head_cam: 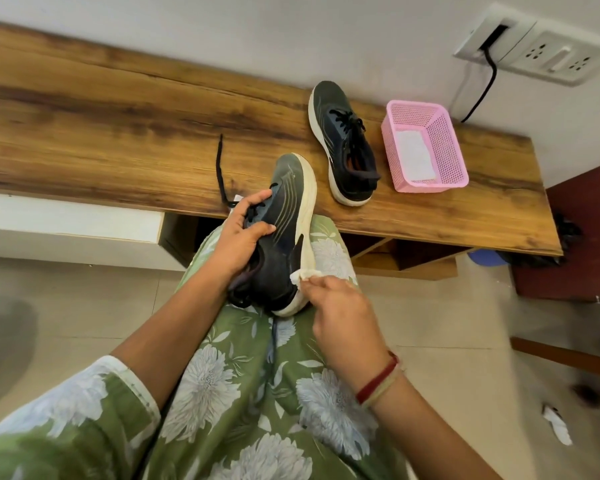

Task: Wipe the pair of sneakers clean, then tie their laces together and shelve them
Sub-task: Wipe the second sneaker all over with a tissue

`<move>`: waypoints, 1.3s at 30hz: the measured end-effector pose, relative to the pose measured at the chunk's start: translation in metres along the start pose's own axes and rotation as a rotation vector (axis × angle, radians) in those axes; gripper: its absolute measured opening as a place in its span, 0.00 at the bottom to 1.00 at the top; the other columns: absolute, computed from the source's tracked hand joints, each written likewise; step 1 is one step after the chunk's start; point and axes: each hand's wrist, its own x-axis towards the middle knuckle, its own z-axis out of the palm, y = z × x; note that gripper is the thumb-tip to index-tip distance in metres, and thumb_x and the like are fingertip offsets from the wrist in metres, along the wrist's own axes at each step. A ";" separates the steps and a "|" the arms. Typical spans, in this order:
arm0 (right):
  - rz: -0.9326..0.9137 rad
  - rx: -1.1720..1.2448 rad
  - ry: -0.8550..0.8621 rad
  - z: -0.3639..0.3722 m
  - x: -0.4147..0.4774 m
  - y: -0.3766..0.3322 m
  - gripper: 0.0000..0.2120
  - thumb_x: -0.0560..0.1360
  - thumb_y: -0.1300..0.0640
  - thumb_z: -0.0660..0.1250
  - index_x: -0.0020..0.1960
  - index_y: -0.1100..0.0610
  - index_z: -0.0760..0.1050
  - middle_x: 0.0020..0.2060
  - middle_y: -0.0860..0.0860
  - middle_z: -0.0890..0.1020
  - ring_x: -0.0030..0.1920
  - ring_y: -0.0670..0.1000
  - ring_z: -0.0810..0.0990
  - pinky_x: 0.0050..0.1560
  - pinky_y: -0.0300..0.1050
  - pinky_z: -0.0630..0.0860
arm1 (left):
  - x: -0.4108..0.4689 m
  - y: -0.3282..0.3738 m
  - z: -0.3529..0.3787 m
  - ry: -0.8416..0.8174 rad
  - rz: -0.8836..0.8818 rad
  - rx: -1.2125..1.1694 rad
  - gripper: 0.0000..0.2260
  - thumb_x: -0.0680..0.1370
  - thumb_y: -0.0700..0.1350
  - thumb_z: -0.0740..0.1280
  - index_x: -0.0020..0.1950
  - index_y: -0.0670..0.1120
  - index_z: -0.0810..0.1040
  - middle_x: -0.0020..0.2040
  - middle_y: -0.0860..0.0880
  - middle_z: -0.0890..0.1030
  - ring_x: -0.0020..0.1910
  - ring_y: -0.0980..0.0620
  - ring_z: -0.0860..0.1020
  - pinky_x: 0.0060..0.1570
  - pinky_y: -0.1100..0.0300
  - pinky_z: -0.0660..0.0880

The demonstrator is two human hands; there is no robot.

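Sneaker (286,209) long axis toe-away, heel nearest body. Left hand (238,233) grips laced upper. Right hand (340,306) pinches wipe (307,274) against sole by heel.

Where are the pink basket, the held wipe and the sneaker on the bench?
pink basket (445,147): head view, right wall
held wipe (307,274): head view, crumpled middle
sneaker on the bench (349,128): head view, laces

2nd sneaker (343,143) on bench (118,133), basket (426,147) just right; 1st sneaker (284,233) on lap.
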 end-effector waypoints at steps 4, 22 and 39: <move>0.141 0.077 0.151 -0.026 0.052 0.015 0.15 0.74 0.67 0.62 0.56 0.56 0.80 0.54 0.51 0.80 0.55 0.51 0.76 0.62 0.44 0.70 | 0.003 0.002 -0.001 0.078 -0.033 -0.042 0.23 0.73 0.26 0.61 0.63 0.45 0.72 0.58 0.50 0.76 0.50 0.59 0.77 0.44 0.68 0.75; -0.105 -0.167 0.191 0.030 -0.022 0.002 0.15 0.69 0.66 0.61 0.52 0.61 0.81 0.45 0.55 0.83 0.45 0.55 0.81 0.46 0.45 0.79 | -0.003 -0.003 0.000 0.020 0.056 0.103 0.23 0.73 0.26 0.62 0.62 0.47 0.72 0.62 0.48 0.75 0.57 0.55 0.75 0.58 0.60 0.74; -0.083 -0.073 0.294 0.031 0.019 0.009 0.17 0.65 0.70 0.70 0.54 0.61 0.81 0.48 0.54 0.83 0.44 0.56 0.80 0.45 0.43 0.77 | -0.004 0.002 0.001 0.099 0.020 0.065 0.22 0.74 0.26 0.62 0.62 0.47 0.73 0.59 0.49 0.75 0.53 0.59 0.76 0.50 0.68 0.74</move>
